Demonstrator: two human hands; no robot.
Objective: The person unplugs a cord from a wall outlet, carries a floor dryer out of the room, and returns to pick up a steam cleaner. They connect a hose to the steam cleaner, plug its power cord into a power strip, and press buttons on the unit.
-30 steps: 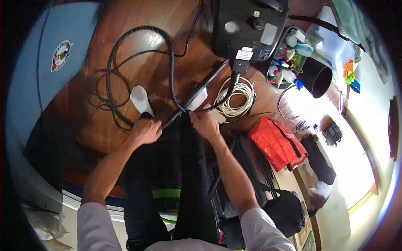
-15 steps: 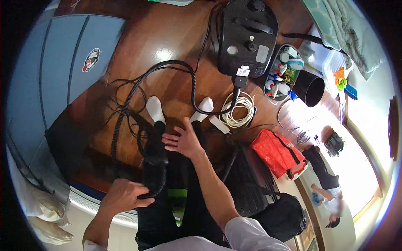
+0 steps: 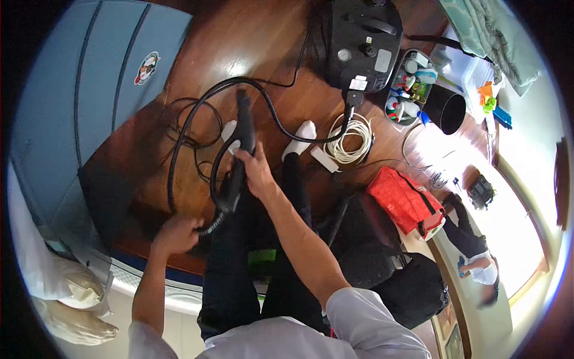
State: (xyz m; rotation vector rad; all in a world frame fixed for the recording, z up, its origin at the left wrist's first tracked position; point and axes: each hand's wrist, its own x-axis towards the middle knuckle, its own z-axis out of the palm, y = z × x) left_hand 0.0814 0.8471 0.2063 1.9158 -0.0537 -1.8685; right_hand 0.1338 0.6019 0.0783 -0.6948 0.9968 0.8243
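The right hand point(image 3: 256, 173) is wrapped around a long black handle point(image 3: 243, 122), fingers closed on its middle. The handle is held above the wooden floor point(image 3: 263, 42) in front of the person's legs, with its narrow end pointing away from the body. The left hand point(image 3: 175, 234) is lower and nearer the body, and its fingers are clenched around the ribbed hose point(image 3: 179, 136) just below the handle's near end.

From there the hose loops out to the left and arches over the top of the handle. It then runs to the right to the black machine point(image 3: 362, 42) standing on the floor at the far side. Thin dark cables (a loose tangle) lie inside the loop.

Two feet in white socks point(image 3: 302, 133) stand on the floor beneath the handle. A coil of white cable point(image 3: 353, 134) lies just right of them. Beside the machine sit a caddy of bottles point(image 3: 409, 84) and a black bin point(image 3: 445, 110). A red bag point(image 3: 406, 200) lies further right, and another person point(image 3: 478, 266) is well apart at the bright edge. A blue panel with a round sticker point(image 3: 146, 67) fills the left side.
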